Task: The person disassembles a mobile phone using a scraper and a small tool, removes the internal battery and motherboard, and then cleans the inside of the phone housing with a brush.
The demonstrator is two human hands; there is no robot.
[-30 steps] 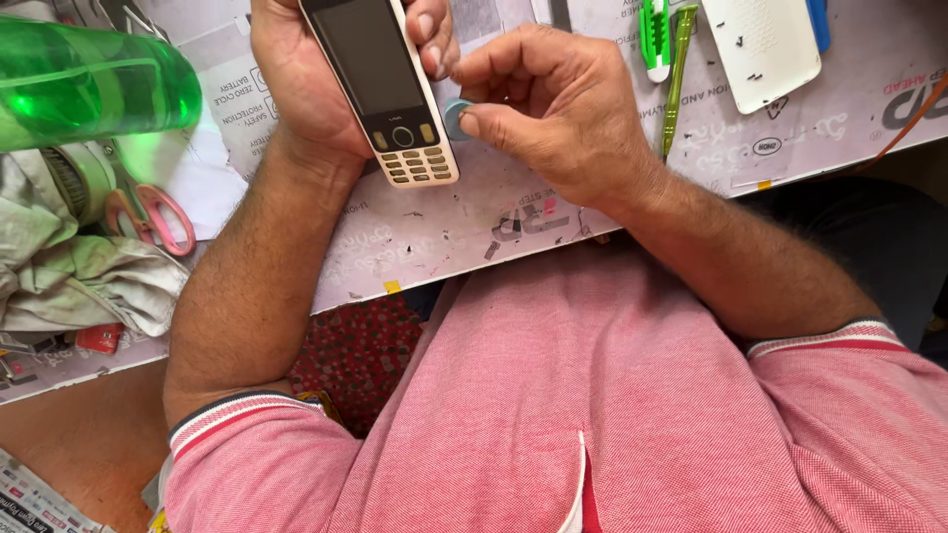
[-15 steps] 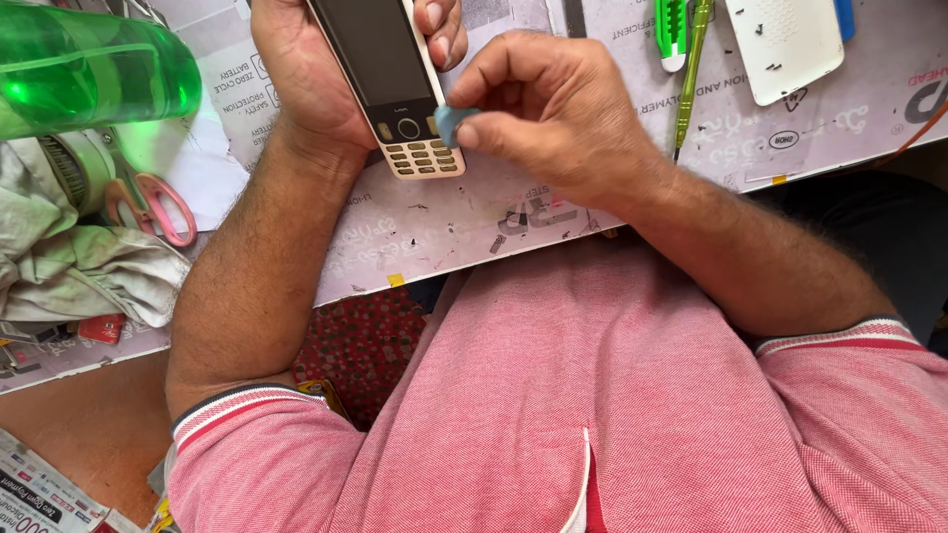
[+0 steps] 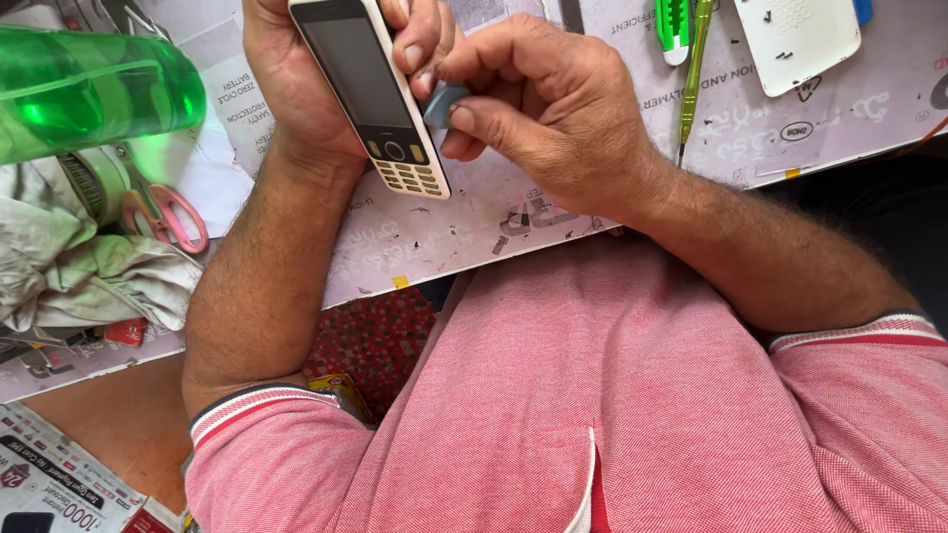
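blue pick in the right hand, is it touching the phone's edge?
Touching. The head view shows the small blue pick, pinched in the right hand, pressed against the side edge of the keypad phone with no visible gap.

Cream-framed keypad phone (image 3: 370,94) sits in left hand (image 3: 296,84) above printed cardboard sheet (image 3: 474,232), right hand (image 3: 553,109) beside it pinching small grey-blue pick (image 3: 443,103) against phone's edge, translucent green plastic bottle (image 3: 89,89) far left, white plastic back cover (image 3: 795,39) far right.
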